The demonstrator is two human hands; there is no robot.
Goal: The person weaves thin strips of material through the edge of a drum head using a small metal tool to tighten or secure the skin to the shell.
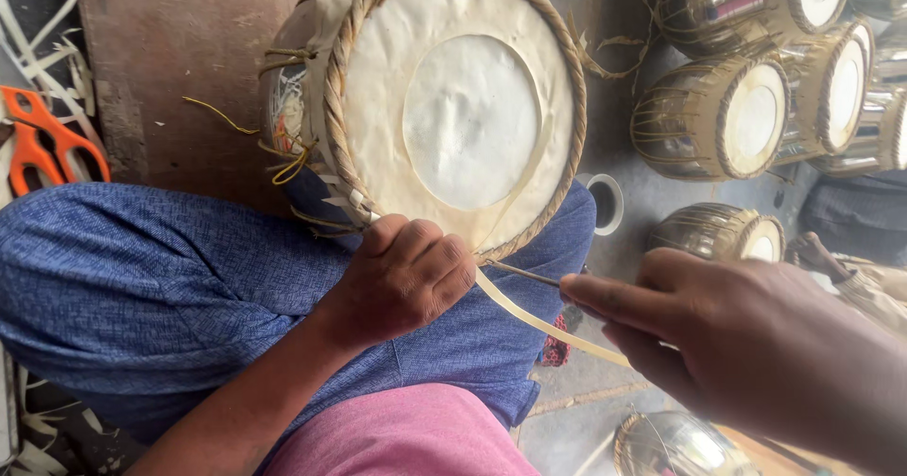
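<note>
**Strap pulled taut at the drum rim**

Your right hand sits nearest the lens, fingers pinched tight on a pale flat strap with a thin tool beside it. Your left hand is curled in a fist at the braided rim of the drum, which rests on your blue-trousered knee. Finished drums lie beyond.

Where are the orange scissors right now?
In the head view, the orange scissors lie at the far left edge, beyond the person's blue-clad knee.
</note>
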